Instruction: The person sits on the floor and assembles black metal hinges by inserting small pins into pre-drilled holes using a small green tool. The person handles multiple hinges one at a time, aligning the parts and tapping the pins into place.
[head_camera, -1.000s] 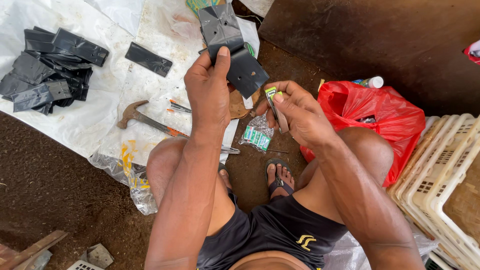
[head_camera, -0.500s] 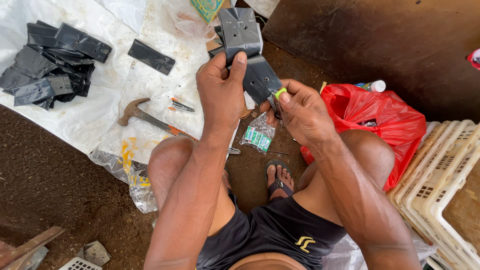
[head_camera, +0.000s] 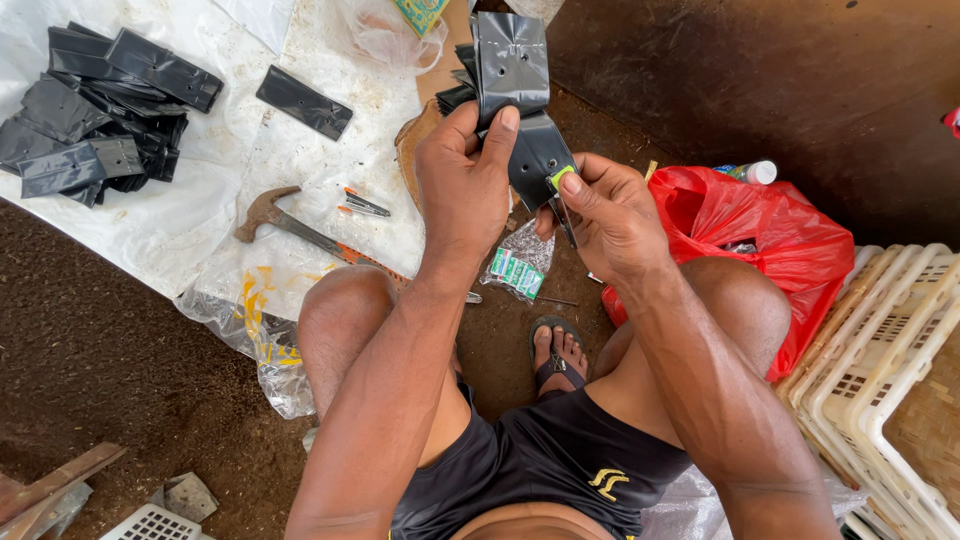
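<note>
My left hand (head_camera: 468, 185) grips a black plastic bag (head_camera: 512, 70) with punched holes, holding it upright in front of me. My right hand (head_camera: 612, 215) pinches a small tool with a green tip (head_camera: 560, 180) against the lower part of that bag. A small clear packet with green-and-white contents (head_camera: 517, 270) lies on the ground just below both hands. More black bags lie behind the held one, partly hidden.
A pile of folded black bags (head_camera: 90, 120) lies far left on a white sheet (head_camera: 180, 230), one loose bag (head_camera: 303, 101) apart. A hammer (head_camera: 275, 218) and small pliers (head_camera: 362, 205) rest nearby. A red plastic bag (head_camera: 770, 240) and white crates (head_camera: 880, 390) stand at right.
Both hands have lifted the black bag slightly up and forward, and my right hand has brought the green-tipped tool onto the bag's lower part.
</note>
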